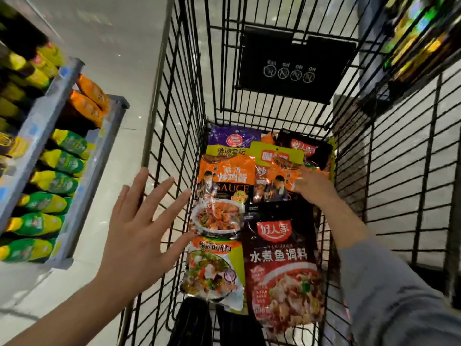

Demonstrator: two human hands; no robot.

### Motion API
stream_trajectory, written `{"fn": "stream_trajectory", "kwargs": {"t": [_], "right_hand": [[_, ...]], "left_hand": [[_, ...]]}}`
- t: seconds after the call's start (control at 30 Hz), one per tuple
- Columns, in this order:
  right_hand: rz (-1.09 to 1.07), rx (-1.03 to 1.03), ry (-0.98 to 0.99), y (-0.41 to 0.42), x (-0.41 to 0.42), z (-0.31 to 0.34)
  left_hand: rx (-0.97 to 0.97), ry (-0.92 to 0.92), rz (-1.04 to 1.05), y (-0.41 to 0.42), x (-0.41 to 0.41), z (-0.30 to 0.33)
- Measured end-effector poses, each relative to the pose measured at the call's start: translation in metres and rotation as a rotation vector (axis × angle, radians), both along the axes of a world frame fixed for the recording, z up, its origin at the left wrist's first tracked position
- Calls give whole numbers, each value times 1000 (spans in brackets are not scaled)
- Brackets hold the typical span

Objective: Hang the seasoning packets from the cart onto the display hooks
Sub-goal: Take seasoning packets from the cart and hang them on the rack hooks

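Observation:
Several seasoning packets lie in the black wire cart [159, 71]. Nearest me are a dark red fish-seasoning packet [282, 265] and a green-edged packet [214, 265]. Beyond them are an orange sauce packet [224, 181] on the left and a second orange sauce packet [279, 181] on the right. My right hand [315, 188] reaches down into the cart and its fingers pinch the right edge of that second orange packet. My left hand [139, 226] hovers with fingers spread at the cart's left rim and holds nothing. No display hooks are in view.
A purple packet [232, 138] and a dark packet [306, 148] lie at the cart's far end, below a black flap [294, 63]. Grey shelves [37, 136] with green-yellow packs [50, 203] and orange packs [87, 106] stand left. Blurred stock [419, 33] hangs upper right.

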State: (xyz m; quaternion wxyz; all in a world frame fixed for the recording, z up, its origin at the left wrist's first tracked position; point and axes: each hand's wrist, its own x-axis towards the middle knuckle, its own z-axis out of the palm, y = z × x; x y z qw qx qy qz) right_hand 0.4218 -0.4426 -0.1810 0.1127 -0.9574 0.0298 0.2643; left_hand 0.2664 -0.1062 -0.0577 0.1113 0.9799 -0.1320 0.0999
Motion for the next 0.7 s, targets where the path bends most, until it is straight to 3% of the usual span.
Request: {"fn": "stream_trajectory", "kwargs": {"t": [0.17, 0.43, 0.7], "right_hand": [[108, -173, 115, -38, 54, -77], [60, -411, 36, -38, 54, -49], [-113, -138, -243, -33, 24, -8]], "left_hand": [[59, 11, -1, -2, -1, 3], [94, 1, 9, -5, 1, 4], [72, -8, -21, -4, 2, 1]]}}
